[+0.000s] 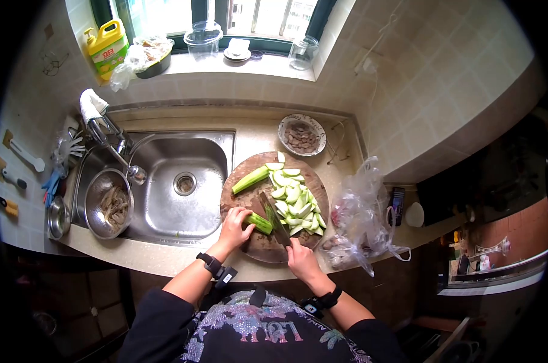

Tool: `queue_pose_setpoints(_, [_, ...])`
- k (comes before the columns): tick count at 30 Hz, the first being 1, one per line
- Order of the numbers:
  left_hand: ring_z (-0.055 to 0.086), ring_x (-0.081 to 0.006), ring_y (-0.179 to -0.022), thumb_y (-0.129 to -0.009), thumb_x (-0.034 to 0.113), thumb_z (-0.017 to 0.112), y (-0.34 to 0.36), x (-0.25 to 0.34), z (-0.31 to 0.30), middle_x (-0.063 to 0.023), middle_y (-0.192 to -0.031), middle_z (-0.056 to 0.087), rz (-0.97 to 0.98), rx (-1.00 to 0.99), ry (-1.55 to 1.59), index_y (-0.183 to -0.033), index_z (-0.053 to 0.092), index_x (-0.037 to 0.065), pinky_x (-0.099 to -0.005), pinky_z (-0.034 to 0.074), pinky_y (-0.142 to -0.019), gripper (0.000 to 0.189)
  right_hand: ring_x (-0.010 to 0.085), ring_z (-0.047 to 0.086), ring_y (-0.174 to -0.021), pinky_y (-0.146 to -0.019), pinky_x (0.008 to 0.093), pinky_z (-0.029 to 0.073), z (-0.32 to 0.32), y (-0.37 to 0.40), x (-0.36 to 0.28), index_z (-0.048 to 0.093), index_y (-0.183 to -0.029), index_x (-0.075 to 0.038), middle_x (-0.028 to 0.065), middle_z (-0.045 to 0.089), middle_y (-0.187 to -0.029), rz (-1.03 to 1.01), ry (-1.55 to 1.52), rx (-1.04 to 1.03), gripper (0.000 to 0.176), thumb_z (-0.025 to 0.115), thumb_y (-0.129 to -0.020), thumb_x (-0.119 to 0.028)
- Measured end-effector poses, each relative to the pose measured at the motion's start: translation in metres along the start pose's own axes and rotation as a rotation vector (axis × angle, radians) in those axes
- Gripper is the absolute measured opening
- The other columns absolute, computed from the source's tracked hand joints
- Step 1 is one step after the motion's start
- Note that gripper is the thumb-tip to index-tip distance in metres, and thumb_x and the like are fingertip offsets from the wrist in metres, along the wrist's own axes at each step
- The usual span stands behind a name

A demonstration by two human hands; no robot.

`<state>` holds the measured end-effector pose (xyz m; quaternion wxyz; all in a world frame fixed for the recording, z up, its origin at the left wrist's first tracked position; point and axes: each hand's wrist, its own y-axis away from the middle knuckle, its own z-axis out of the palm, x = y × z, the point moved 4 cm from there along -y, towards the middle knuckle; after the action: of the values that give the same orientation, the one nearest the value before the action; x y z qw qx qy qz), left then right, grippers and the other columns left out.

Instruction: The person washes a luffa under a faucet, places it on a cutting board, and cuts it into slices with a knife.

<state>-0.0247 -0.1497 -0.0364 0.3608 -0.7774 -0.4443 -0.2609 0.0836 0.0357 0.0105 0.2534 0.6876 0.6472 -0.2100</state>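
My left hand [234, 227] is curled down over the gourd [260, 223] and pins it to the round board [245, 199]. My right hand [301, 260] is closed tight around the handle of the knife [275, 219]. The blade lies slanted and touches the right end of the gourd.

I think the step in hand is cutting thin slices off that end. To do it well, I would tuck my left fingertips back so that only the knuckles face the blade. I would press the gourd flat so it cannot roll. Then I would bring the knife straight down, slowly, because the blade is very near my fingers.

The gourd lies on the near part of the board, between my hands. My left hand is on its left end, the knife is at its right end, and my right hand is just nearer than both. The slices [295, 202] are piled just right of the blade. A long piece [249, 179] lies farther back, apart from both hands. The sink [183, 175] is to the left, and a bag [361, 212] sits to the right on the counter [165, 257].
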Motion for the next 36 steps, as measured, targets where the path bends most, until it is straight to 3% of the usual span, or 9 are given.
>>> queue_pose_setpoints(6, [0.051,-0.0317,-0.097,-0.064,0.011,0.074,0.001,-0.004,0.000,-0.0140,-0.100,0.055,0.010,0.009,0.033,-0.099,0.059,0.003,-0.0378,0.044,-0.085,0.039,0.0440,0.059,-0.065,-0.058,0.0523,0.047,0.029,-0.014,0.009,0.044,-0.102,-0.002,0.0248,0.060,-0.068,0.081,0.110,-0.092,0.022,0.046,-0.087,-0.017])
queue_pose_setpoints(12, [0.052,-0.0305,-0.096,-0.063,0.010,0.074,-0.002,-0.005,-0.002,-0.0128,-0.099,0.056,0.000,-0.015,0.061,-0.097,0.060,0.002,-0.0371,0.044,-0.084,0.037,0.0452,0.057,-0.068,-0.061,0.0522,0.045,0.012,-0.027,-0.011,0.044,-0.103,0.001,0.0272,0.059,-0.070,0.112,0.036,-0.060,0.023,0.046,-0.088,-0.016])
queue_pose_setpoints(36, [0.052,-0.0303,-0.095,-0.063,0.012,0.075,0.000,-0.006,0.000,-0.0123,-0.097,0.057,-0.010,0.010,0.058,-0.093,0.061,0.002,-0.0363,0.044,-0.084,0.035,0.0447,0.058,-0.063,-0.058,0.0533,0.046,0.017,-0.015,-0.010,0.041,-0.098,0.000,0.0259,0.059,-0.066,0.049,0.009,-0.053,0.020,0.045,-0.088,-0.017])
